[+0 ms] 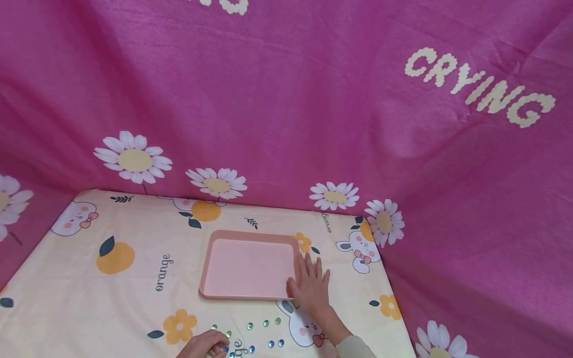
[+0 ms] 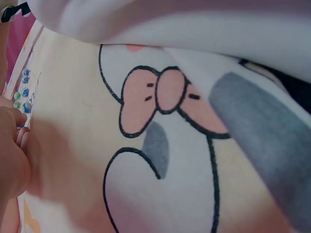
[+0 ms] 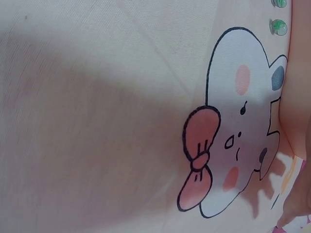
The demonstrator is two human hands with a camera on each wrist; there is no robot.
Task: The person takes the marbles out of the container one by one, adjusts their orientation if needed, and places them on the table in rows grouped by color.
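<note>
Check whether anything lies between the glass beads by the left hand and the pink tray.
Nothing visible does. The glass beads lie on the printed cloth just near of the pink tray, with bare cloth between. The right hand rests flat at the tray's right edge, off to the side. The left hand touches the nearest beads.

We see a table under a cream orange-and-bunny print cloth (image 1: 112, 298); a pink tray (image 1: 210, 291) and scattered glass beads (image 1: 266, 323) lie on it.

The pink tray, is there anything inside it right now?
The pink tray looks bare inside in the head view. The right hand lies flat at its right edge, touching the rim and hiding that edge. The glass beads lie on the tablecloth in front.
</note>
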